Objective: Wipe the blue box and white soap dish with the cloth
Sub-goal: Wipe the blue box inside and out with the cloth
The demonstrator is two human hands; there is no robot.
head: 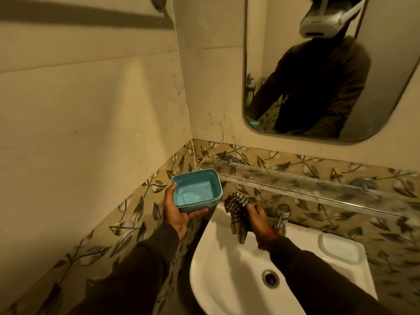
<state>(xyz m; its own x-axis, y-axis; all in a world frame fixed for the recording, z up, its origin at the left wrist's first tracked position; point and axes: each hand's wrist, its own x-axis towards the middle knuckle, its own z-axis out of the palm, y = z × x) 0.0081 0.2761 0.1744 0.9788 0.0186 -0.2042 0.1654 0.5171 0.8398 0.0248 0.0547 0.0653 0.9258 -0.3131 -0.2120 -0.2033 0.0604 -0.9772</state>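
The left hand (179, 212) cradles the blue box (196, 189) from below, thumb hooked on its 9 o'clock rim, fingers curled under its base. The box is held open side up in the air, at 10 o'clock from the sink (227, 269). At 3 o'clock from the box, the right hand (258, 215) grips the checked cloth (237, 212), fingers bunched round it above the basin. The white dish (341, 247) sits on the sink's rim at 2 o'clock, by the tap (281, 218)
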